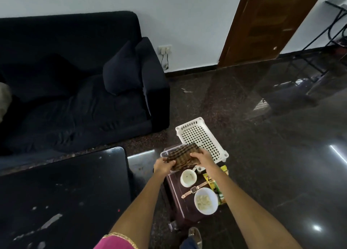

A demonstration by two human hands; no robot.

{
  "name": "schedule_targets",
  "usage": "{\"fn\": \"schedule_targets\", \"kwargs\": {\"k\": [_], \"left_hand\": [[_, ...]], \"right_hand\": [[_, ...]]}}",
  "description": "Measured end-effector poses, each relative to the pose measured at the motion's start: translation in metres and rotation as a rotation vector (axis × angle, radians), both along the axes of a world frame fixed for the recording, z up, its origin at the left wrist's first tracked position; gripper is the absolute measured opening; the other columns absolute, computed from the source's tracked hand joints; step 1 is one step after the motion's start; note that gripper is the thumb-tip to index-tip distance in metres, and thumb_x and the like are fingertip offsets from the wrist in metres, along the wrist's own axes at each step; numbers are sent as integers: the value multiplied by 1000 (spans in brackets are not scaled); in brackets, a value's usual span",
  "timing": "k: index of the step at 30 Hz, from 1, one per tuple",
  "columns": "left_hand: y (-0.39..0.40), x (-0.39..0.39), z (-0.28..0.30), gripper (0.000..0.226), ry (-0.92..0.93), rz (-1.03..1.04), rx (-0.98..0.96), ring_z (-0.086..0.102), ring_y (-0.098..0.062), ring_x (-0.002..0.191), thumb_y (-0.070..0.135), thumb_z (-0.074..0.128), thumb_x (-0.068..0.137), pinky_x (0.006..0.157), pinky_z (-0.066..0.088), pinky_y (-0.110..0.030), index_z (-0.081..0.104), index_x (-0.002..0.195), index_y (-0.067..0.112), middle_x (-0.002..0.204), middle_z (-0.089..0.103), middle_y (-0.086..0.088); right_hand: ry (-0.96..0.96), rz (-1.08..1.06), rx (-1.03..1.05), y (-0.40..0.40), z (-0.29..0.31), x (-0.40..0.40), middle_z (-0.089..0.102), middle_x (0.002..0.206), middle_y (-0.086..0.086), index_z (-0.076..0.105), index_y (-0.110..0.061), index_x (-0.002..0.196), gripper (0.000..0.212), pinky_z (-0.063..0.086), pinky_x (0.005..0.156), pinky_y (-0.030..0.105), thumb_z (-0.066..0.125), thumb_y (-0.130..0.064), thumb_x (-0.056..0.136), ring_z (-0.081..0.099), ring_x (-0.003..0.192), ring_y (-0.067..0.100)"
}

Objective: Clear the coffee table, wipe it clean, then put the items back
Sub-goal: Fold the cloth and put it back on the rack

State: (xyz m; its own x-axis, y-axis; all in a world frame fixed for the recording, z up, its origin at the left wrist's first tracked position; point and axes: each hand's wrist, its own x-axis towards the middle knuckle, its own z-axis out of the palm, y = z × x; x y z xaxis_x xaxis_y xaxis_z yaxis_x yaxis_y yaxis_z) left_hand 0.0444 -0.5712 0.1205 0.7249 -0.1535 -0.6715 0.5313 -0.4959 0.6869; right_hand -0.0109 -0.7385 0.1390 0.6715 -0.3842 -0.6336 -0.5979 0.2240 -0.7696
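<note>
Checked cloth [181, 159] is gripped at its edges by left hand [163, 166] and right hand [202, 158], held over a clear box [165, 152]. Below on a small stand [175, 198]: cup [188, 177], watch [195, 189], bowl [206, 201]. Black worktop [62, 190] lies left, smeared.

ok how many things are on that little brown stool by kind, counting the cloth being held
cloth, held by left hand and right hand: 1
clear box: 1
cup: 1
bowl: 1
watch: 1
packets: count unclear
Total: 5, plus the packets
</note>
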Motion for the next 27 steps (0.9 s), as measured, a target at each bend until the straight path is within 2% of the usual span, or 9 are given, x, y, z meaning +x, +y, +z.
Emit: {"fn": "schedule_targets", "kwargs": {"k": [2, 3, 5, 11, 14, 16, 18, 23, 27], "left_hand": [[-41, -7, -3, 23, -40, -26, 42, 66, -24, 94, 18, 67, 85, 75, 56, -28, 66, 102, 3, 99, 69, -11], [-61, -9, -5, 25, -67, -46, 54, 66, -25, 96, 18, 66, 85, 78, 54, -29, 66, 104, 2, 100, 69, -13], [-101, -7, -12, 29, -105, -92, 91, 64, -29, 101, 19, 65, 86, 84, 50, -34, 62, 108, 0, 105, 68, -18], [-163, 1, -27, 33, -117, -111, 170, 62, -34, 102, 16, 58, 89, 79, 53, -37, 57, 117, 0, 113, 64, -18], [-166, 1, -44, 35, -60, -247, 283, 62, -33, 102, 20, 60, 86, 80, 51, -36, 59, 115, -1, 112, 64, -16], [-165, 2, -55, 40, -27, -238, 318, 61, -31, 104, 20, 62, 84, 84, 53, -38, 57, 119, 0, 118, 62, -16], [-163, -2, -57, 41, -21, -188, 307, 60, -33, 108, 15, 59, 86, 87, 52, -39, 55, 123, -1, 124, 59, -19], [-157, -21, -53, 40, -76, -99, 358, 52, -28, 121, 11, 53, 89, 98, 45, -37, 52, 128, 7, 135, 52, -11], [-156, -43, -51, 31, -127, -39, 349, 57, -28, 111, 8, 47, 90, 85, 44, -31, 56, 120, 7, 123, 61, -11]], "right_hand": [[13, 33, -95, -40, -15, 2, 66, 87, 12, 61, -12, 86, 10, 58, 68, 32, 63, -3, 84, 68, 73, 18], [27, 50, -141, -61, -23, 4, 67, 89, 13, 61, -15, 84, 10, 57, 78, 40, 65, -5, 83, 68, 81, 24], [31, 55, -235, -99, -40, 9, 67, 90, 11, 62, -15, 85, 8, 55, 84, 45, 67, -10, 81, 66, 89, 30], [26, 29, -327, -147, -65, 31, 66, 100, 11, 62, -9, 99, 16, 52, 85, 37, 64, -12, 83, 63, 95, 24], [184, 231, -467, -153, -89, 32, 61, 113, 14, 55, -7, 115, 34, 49, 90, 40, 62, -23, 86, 58, 109, 30], [352, 450, -701, -154, -100, 27, 52, 127, 16, 44, -7, 130, 48, 44, 93, 42, 59, -28, 89, 46, 122, 32], [390, 516, -821, -152, -104, 24, 47, 133, 16, 39, -7, 134, 52, 43, 93, 41, 58, -26, 89, 40, 125, 32], [333, 487, -844, -148, -106, 11, 49, 130, 15, 43, -7, 132, 46, 44, 90, 41, 56, -17, 89, 42, 121, 30], [139, 342, -916, -151, -101, -12, 54, 122, 13, 50, -6, 123, 34, 46, 85, 39, 53, -16, 91, 46, 115, 28]]}}
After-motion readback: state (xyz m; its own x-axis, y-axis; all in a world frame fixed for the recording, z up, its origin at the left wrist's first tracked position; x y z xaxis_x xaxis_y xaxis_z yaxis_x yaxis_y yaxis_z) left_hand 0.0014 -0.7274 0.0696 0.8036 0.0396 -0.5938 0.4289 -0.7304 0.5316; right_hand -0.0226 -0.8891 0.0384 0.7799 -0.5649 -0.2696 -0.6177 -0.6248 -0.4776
